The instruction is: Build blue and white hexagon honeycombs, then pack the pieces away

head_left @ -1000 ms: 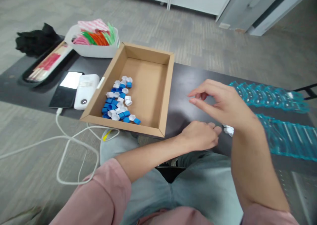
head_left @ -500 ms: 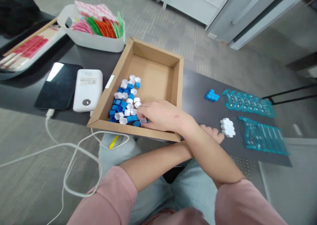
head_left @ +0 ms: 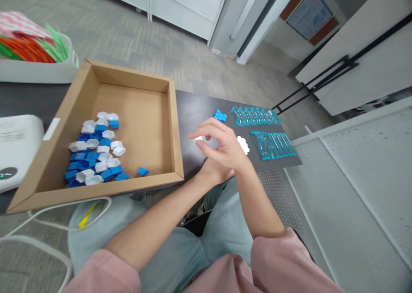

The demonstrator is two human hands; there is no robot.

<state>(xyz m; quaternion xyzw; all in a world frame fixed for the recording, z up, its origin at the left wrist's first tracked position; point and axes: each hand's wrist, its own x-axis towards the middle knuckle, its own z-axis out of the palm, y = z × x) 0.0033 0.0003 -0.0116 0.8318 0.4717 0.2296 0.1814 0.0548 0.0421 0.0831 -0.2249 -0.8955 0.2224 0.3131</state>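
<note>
My right hand [head_left: 220, 140] is raised above the dark tabletop, pinching a small white hexagonal piece [head_left: 200, 138] between thumb and index finger. Beneath it rests my left hand [head_left: 214, 171], its fingers mostly hidden behind my right hand and wrist. Just beyond my hands lies a cluster of white hexagonal pieces [head_left: 243, 145], partly covered by my right hand. A smaller cluster of blue hexagonal pieces [head_left: 220, 115] sits farther back. To the left, a cardboard box [head_left: 179, 147] holds several loose blue and white hollow hexagonal pieces [head_left: 104, 154], with one blue piece [head_left: 142, 171] lying apart.
Two clear teal plastic parts [head_left: 255, 116] [head_left: 274, 145] lie at the table's right end. A white bin [head_left: 38, 71] of colourful strips stands back left. Beside the box is a white power bank [head_left: 19, 144]; a white cable [head_left: 41, 250] runs below.
My right hand has left the box and moved right, now with a white hexagonal piece. One blue piece lies apart inside the box. The view has turned rightward.
</note>
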